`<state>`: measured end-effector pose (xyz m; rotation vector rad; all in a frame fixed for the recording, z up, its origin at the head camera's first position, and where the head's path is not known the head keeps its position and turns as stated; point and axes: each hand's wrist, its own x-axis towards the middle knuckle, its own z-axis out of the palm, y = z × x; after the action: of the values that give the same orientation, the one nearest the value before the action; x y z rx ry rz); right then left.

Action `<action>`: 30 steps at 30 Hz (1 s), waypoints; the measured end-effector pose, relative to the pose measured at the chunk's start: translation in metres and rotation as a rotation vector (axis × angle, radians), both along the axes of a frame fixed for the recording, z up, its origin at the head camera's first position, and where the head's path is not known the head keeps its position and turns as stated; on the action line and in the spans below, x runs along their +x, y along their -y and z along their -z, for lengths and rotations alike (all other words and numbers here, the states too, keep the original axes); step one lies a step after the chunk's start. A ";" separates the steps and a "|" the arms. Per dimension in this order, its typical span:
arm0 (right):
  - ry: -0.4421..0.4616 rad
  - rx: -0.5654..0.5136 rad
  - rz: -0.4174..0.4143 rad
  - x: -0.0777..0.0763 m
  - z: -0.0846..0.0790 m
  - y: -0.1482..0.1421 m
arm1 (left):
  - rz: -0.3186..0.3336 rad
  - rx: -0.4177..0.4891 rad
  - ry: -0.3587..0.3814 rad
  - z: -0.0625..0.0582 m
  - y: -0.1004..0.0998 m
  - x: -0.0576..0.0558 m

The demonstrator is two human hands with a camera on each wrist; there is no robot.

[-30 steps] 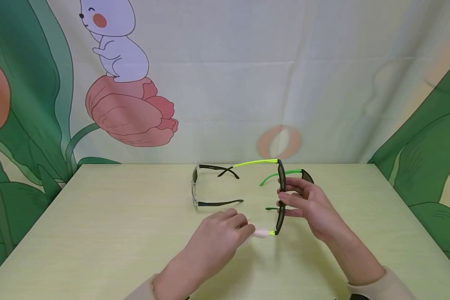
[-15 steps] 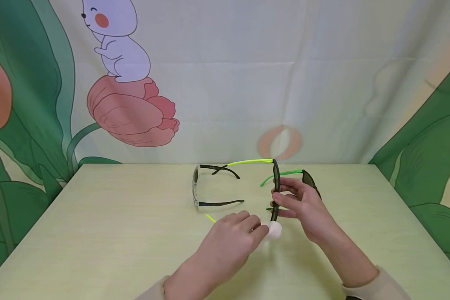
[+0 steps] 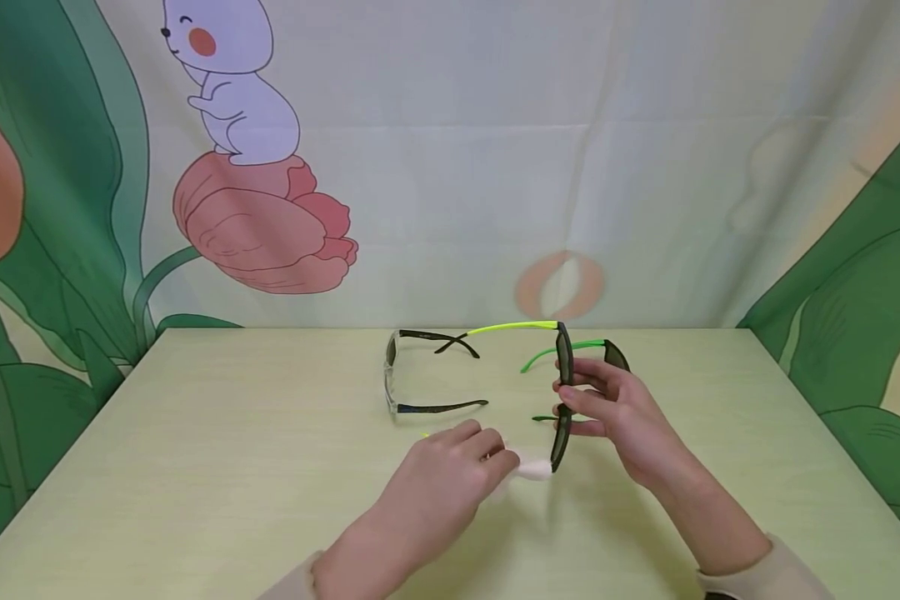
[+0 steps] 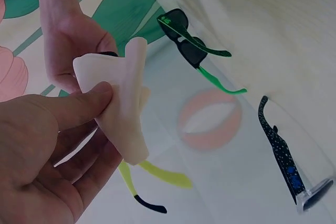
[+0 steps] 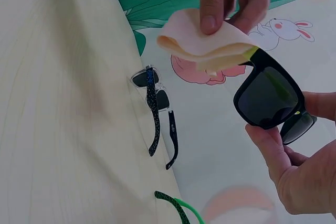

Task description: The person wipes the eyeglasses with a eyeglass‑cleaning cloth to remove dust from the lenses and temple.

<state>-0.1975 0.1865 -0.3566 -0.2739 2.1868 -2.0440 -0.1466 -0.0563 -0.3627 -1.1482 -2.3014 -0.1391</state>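
Note:
My right hand [image 3: 630,421] grips a pair of black-framed sunglasses [image 5: 266,98] around the middle of the front, fingers and thumb on the frame, above the table. Their yellow-green temples [image 3: 510,326] stand unfolded and point left. My left hand [image 3: 446,479] pinches a thin pale pink cloth [image 4: 128,114] between thumb and fingers. The cloth is folded round the nearer temple, close to the hinge, and hides most of it. In the left wrist view, that temple's black tip [image 4: 149,204] sticks out below the cloth.
Clear-framed sunglasses [image 3: 388,375] with dark temples lie open on the table [image 3: 255,467], left of the held pair. Black sunglasses with green temples [image 3: 617,354] lie behind my right hand. A printed curtain [image 3: 450,167] hangs at the table's back edge.
My left hand slid right with the cloth to the frame's corner, then back left a little. The held sunglasses swung slightly left and back right. The other two pairs stayed put.

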 end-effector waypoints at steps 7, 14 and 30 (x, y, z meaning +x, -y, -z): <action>-0.011 0.019 -0.008 -0.001 -0.002 -0.009 | -0.019 0.020 0.049 0.003 0.011 -0.004; -0.013 0.013 -0.034 -0.001 -0.005 -0.018 | -0.001 0.091 0.076 0.006 0.021 -0.007; -0.018 0.022 -0.027 0.000 -0.006 -0.023 | 0.041 0.184 0.107 0.008 0.029 -0.014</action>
<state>-0.1978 0.2099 -0.3504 -0.3186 2.2023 -2.0092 -0.1611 -0.0854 -0.3710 -1.1170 -2.3026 -0.4289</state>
